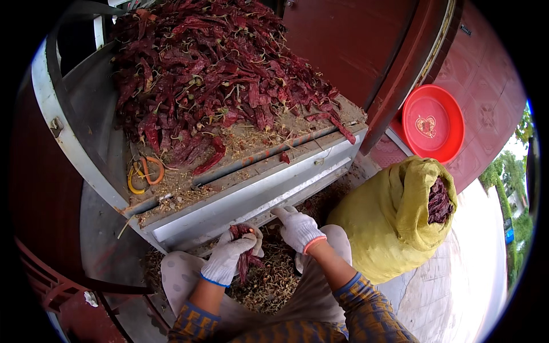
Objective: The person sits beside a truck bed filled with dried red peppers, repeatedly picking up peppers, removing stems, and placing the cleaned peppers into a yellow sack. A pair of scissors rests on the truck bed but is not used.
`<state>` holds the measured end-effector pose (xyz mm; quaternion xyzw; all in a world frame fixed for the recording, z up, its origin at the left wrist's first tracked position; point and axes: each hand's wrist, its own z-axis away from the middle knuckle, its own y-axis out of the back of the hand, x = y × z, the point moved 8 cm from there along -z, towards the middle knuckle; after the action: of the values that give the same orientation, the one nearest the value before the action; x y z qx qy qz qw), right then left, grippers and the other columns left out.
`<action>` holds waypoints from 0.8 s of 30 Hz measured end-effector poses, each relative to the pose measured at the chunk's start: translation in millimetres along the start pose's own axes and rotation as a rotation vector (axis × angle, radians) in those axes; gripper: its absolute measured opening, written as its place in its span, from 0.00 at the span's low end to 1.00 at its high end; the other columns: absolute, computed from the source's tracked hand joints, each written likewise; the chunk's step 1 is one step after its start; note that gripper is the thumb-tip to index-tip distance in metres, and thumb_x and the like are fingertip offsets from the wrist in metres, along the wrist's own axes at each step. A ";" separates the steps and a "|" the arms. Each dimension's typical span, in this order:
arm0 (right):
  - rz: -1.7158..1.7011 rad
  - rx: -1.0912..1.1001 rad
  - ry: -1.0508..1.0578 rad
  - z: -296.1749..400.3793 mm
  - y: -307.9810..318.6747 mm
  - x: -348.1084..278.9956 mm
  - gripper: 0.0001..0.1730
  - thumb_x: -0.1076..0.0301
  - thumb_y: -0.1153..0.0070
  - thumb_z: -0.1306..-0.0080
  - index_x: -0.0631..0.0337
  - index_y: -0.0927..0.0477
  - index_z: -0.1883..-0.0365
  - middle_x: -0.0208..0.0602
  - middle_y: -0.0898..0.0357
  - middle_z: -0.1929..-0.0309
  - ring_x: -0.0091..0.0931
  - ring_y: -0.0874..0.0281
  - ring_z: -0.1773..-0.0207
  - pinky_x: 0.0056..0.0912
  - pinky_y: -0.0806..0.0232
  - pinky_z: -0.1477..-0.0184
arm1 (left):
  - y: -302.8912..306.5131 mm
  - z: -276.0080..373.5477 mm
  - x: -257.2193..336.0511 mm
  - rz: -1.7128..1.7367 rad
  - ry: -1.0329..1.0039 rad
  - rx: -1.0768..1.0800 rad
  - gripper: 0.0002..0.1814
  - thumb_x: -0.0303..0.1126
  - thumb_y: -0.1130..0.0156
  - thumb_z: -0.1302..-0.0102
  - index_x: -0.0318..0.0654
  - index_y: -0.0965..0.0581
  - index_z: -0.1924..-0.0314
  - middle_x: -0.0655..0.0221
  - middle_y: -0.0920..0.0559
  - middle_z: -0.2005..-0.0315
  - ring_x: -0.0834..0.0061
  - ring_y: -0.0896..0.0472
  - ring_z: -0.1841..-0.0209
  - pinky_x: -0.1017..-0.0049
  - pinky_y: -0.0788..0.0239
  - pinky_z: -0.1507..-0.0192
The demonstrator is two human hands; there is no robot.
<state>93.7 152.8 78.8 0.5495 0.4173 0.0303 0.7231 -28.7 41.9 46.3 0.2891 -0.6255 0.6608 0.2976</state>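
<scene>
My left hand (233,255), in a white knit glove with a blue cuff, grips a few dried red chili peppers (244,266) above my lap. My right hand (299,227), gloved in white with an orange cuff, is just to the right of them, fingers pointing at the metal edge; I see nothing in it, though its palm side is hidden. In front, a large heap of dried red chili peppers (214,73) lies on a worn metal-edged platform (257,163). Scissors with orange and yellow handles (146,171) rest at the platform's left corner.
A yellow woven sack (377,218) of dried chilies stands close at my right. Behind it sits a red plastic basin (441,124) on reddish tiles. Stems and scraps (266,283) cover the ground between my legs. A metal rail (73,145) curves along the platform's left side.
</scene>
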 end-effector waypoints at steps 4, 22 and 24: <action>0.079 0.100 0.115 -30.4 50.4 -56.6 0.18 0.59 0.40 0.36 0.56 0.17 0.50 0.50 0.15 0.58 0.44 0.16 0.52 0.42 0.25 0.49 | 8.3 -1.6 -7.8 0.099 0.005 -0.091 0.10 0.28 0.35 0.38 0.33 0.22 0.58 0.65 0.20 0.71 0.73 0.22 0.70 0.63 0.22 0.59; -0.015 0.290 0.056 -133.9 44.1 -137.3 0.34 0.44 0.39 0.38 0.67 0.21 0.48 0.58 0.17 0.50 0.48 0.19 0.46 0.48 0.28 0.44 | 22.5 -0.8 1.8 0.262 -0.111 0.003 0.06 0.24 0.36 0.36 0.35 0.23 0.61 0.59 0.19 0.62 0.64 0.18 0.60 0.51 0.20 0.52; 0.028 0.264 0.065 -143.1 34.6 -146.8 0.30 0.47 0.39 0.38 0.64 0.20 0.47 0.55 0.16 0.51 0.48 0.19 0.46 0.48 0.29 0.43 | 29.3 -6.2 -2.5 0.263 -0.119 0.000 0.05 0.24 0.39 0.36 0.33 0.25 0.61 0.55 0.19 0.62 0.58 0.17 0.60 0.47 0.20 0.51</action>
<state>-78.4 202.8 184.1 0.6443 0.4333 0.0032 0.6302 -49.2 46.8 25.0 0.2434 -0.6746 0.6757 0.1707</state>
